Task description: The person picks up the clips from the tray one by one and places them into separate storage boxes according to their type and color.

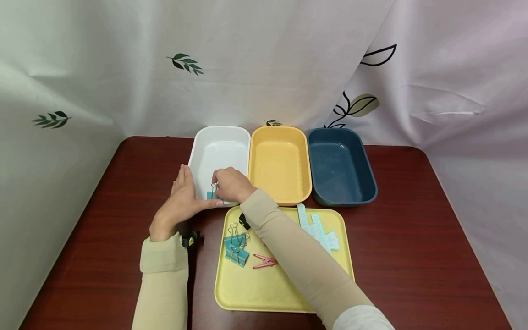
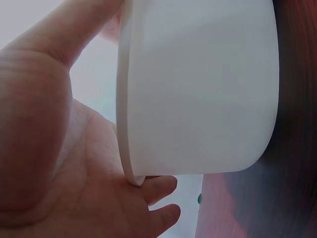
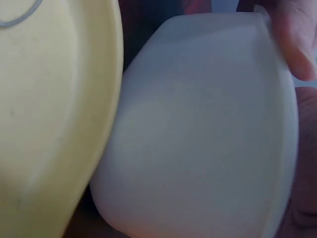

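My right hand [image 1: 233, 184] reaches into the near end of the white bin [image 1: 222, 158], its fingers curled. It pinches a teal binder clip [image 1: 210, 195] by its wire handles, low inside the front wall. At the bin's near left corner, my left hand [image 1: 181, 199] rests against the rim, fingers straight along the outer side and thumb stretched over the front edge. The left wrist view has the bin's outer wall [image 2: 203, 89] upright between thumb and fingers. In the right wrist view the bin's wall [image 3: 198, 124] hides most of the right hand.
A yellow bin [image 1: 280, 160] and a navy bin [image 1: 338, 165] stand right of the white one. In front, a yellow tray [image 1: 247, 293] carries teal binder clips [image 1: 237, 255], a black clip [image 1: 244, 222], a pink clothespin [image 1: 266, 261] and pale teal ruler-marked pieces [image 1: 319, 231]. My right forearm crosses it.
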A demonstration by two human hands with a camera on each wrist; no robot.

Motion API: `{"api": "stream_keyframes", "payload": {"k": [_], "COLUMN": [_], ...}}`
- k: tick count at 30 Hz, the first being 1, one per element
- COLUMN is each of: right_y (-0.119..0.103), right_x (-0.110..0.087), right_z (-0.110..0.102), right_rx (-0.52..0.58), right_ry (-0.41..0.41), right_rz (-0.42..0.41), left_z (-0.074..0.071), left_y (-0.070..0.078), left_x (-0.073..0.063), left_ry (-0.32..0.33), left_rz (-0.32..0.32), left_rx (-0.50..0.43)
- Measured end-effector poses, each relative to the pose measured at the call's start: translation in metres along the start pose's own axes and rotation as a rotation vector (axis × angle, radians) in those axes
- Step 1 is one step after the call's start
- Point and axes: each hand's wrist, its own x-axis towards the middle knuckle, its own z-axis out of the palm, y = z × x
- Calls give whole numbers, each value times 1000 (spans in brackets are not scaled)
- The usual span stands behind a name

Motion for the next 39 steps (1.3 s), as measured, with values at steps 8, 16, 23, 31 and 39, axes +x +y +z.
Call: {"api": "stream_keyframes", "payload": {"k": [8, 16, 23, 31, 39], "right_y": [-1, -2, -4, -5, -3], "right_x": [-2, -9, -19, -37, -52], "right_z": [-3, -11, -19, -29, -35], "right_rx": [34, 51, 42, 60, 35], "right_ry": [27, 72, 106, 143, 156], "right_rz": [-34, -46, -45, -52, -90], "left_z": [1, 0, 0, 0, 1], "left_y": [-1, -1, -2, 0, -1], "left_x": [-1, -1, -1, 0, 1], "left_ry": [-3, 0, 6, 12, 10], "left_rz": [-8, 2, 4, 2, -10], "left_rx": [2, 4, 4, 3, 12]}}
